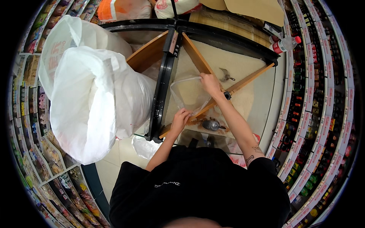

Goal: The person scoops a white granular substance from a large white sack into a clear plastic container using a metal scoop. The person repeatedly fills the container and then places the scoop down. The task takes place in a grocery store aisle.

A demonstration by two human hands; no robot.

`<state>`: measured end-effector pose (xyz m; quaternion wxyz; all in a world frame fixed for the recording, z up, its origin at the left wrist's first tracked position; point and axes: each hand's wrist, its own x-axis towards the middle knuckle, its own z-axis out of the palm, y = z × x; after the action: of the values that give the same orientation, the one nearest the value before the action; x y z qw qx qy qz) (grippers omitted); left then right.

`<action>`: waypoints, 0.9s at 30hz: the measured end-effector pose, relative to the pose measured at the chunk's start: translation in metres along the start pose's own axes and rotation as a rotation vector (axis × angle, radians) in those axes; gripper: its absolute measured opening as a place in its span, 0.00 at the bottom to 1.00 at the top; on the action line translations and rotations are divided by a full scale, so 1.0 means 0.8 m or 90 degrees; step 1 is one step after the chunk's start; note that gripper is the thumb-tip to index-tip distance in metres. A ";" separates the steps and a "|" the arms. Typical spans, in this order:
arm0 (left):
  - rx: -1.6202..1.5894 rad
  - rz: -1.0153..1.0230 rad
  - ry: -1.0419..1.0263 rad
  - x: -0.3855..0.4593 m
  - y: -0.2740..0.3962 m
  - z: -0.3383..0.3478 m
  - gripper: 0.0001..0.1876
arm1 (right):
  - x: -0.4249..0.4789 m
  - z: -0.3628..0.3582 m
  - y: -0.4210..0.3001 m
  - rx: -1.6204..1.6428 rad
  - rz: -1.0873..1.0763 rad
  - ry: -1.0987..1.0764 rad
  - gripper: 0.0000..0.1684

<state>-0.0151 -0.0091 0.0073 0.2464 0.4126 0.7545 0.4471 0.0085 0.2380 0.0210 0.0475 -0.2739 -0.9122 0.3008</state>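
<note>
Between my hands a clear plastic bag (190,95) is spread, its mouth held wide. My left hand (180,121) pinches the near side of the rim, and my right hand (210,84) grips the far right side. The bag is over a bin of pale grain, likely rice (186,64), split by crossed wooden dividers (199,57). In the far compartment a metal scoop (225,75) lies on pale grain (242,57). Nearer my body, another metal scoop (211,124) rests among scattered reddish grains (196,121).
Large white sacks (82,105) stand at the left against the bin's black frame (164,74). A red-capped bottle (285,44) is at the far right corner. Stocked shelves (310,99) line the right side, and more shelves (31,119) the left. Cardboard (253,11) lies beyond.
</note>
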 end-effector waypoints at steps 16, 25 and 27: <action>-0.035 0.117 0.258 0.059 0.114 -0.113 0.10 | -0.022 -0.120 -0.127 0.336 -0.074 0.024 0.14; 0.001 0.109 0.124 0.036 0.072 -0.110 0.09 | -0.050 -0.088 -0.053 0.430 0.200 0.094 0.17; 0.006 0.073 0.104 0.016 0.045 -0.103 0.08 | -0.052 -0.063 -0.033 0.450 0.244 0.083 0.16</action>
<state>-0.0687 -0.0282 0.0784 0.1556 0.4185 0.7493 0.4891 0.0437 0.2250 0.0805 0.1391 -0.4243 -0.6803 0.5812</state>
